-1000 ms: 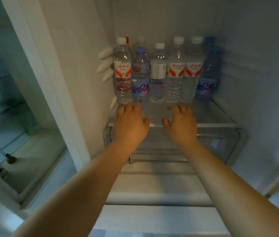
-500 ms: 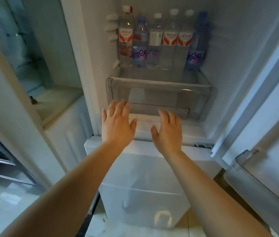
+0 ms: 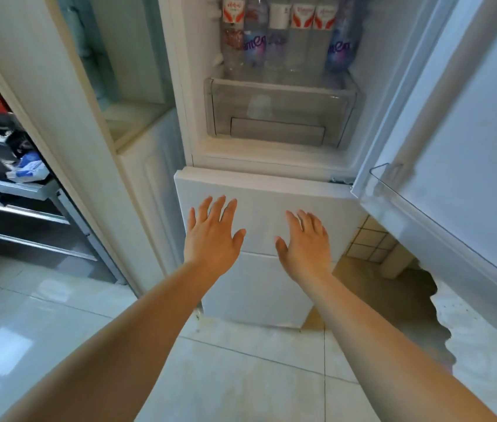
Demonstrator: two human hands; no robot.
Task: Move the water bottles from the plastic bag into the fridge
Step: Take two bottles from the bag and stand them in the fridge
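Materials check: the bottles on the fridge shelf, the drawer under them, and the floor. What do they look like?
Water bottles: clear thin plastic, likely PET; the fridge wall shows through them, with printed wrap labels.
Drawer: transparent rigid plastic, slightly hazy; the back wall is visible through its front.
Floor: pale glazed tile, probably ceramic; it shows grout lines and glossy window reflections.

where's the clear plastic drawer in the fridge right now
In the head view the clear plastic drawer sits top centre inside the open fridge, directly below the row of water bottles and above the closed white lower door.
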